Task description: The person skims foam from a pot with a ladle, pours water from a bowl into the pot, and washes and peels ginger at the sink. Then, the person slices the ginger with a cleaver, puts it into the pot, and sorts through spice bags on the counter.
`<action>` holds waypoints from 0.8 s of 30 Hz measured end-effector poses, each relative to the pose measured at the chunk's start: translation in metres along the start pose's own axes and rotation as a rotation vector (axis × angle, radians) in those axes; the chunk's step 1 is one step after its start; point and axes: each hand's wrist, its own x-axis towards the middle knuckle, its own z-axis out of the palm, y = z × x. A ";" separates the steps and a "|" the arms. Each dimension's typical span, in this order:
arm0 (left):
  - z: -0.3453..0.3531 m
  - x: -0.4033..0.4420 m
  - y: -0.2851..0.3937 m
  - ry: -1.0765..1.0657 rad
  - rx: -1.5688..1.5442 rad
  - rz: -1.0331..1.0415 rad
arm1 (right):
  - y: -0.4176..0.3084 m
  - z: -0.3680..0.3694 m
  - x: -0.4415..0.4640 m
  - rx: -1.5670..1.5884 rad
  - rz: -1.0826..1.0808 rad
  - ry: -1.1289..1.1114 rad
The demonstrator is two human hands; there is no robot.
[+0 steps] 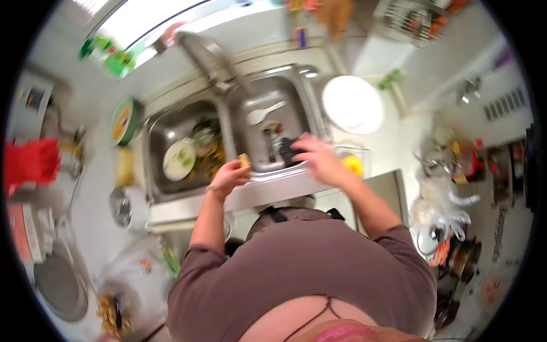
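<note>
My left hand (229,175) is over the sink's front edge, its fingers closed on a small yellow sponge (244,161). My right hand (318,159) is at the front right of the right basin (245,128), its fingers around a dark grey object (289,151) whose kind is too blurred to make out. In that basin lie a white spoon (259,116) and some food scraps by the drain. The left basin (162,134) holds a white plate (180,160) with green bits on it, a clear bowl (206,135) and vegetable scraps.
A faucet (208,60) arches behind the basins. Right of the sink are a large white plate (353,104) and a yellow round thing (352,166). On the left stand a green bowl (126,121) and a yellow bottle (125,166). Red gloves (34,165) hang far left.
</note>
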 end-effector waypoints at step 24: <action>0.058 -0.008 -0.017 0.136 -0.394 0.219 | 0.018 -0.406 0.255 -1.636 0.022 0.322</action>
